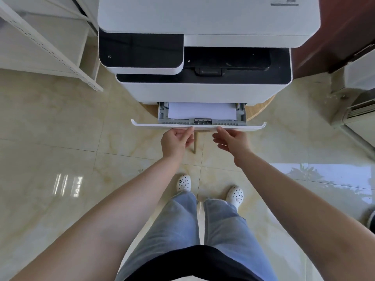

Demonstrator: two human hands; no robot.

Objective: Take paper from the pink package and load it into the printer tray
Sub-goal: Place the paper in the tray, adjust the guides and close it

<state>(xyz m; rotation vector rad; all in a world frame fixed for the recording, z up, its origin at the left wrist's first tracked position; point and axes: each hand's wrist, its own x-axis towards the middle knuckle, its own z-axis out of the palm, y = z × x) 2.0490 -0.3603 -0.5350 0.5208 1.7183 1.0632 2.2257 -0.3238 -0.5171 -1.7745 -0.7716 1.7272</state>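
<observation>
A white printer (203, 88) stands in front of me on a round wooden stand. Its paper tray (253, 127) is pulled partly out at the bottom, and a stack of white paper (200, 111) lies inside it between grey guides. My left hand (176, 141) touches the tray's white front panel with thumb and fingertips, left of centre. My right hand (233, 140) is just below the panel, right of centre, with its fingers spread and one fingertip at the panel's edge. No pink package is in view.
A white metal shelf (50, 47) stands at the left. A brown door or cabinet (334, 37) and a white appliance (359, 110) are at the right. The floor is glossy beige tile. My legs and white shoes are below the tray.
</observation>
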